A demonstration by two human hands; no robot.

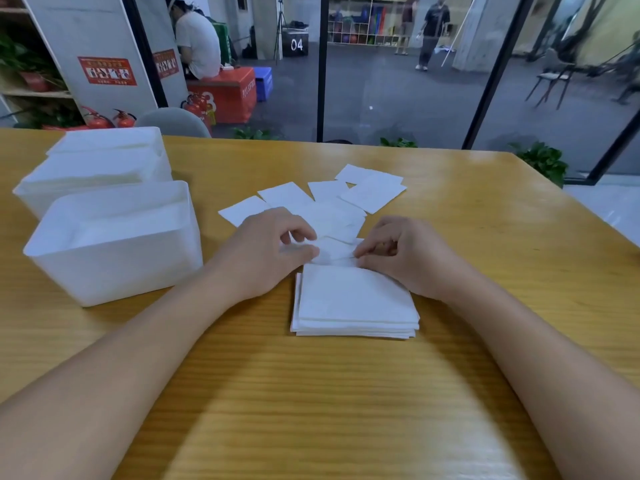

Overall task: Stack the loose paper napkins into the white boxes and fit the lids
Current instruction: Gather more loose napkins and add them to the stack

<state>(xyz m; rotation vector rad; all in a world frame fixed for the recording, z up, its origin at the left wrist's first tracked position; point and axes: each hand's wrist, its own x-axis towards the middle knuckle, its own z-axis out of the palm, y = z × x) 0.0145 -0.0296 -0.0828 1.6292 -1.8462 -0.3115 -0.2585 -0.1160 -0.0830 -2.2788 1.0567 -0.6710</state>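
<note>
A neat stack of white napkins (355, 303) lies on the wooden table (311, 393) in front of me. Just beyond it, my left hand (266, 251) and my right hand (405, 254) both pinch one loose napkin (334, 251) by its two sides. Several loose napkins (346, 195) are spread behind the hands. At the left stand two white boxes without lids: the near box (114, 265) and the far box (93, 168), each with white napkins inside.
A glass wall with black frames runs behind the table's far edge. A grey chair back (173, 121) shows past that edge at the left. Bare wood lies to the right of the napkins and in front of the stack.
</note>
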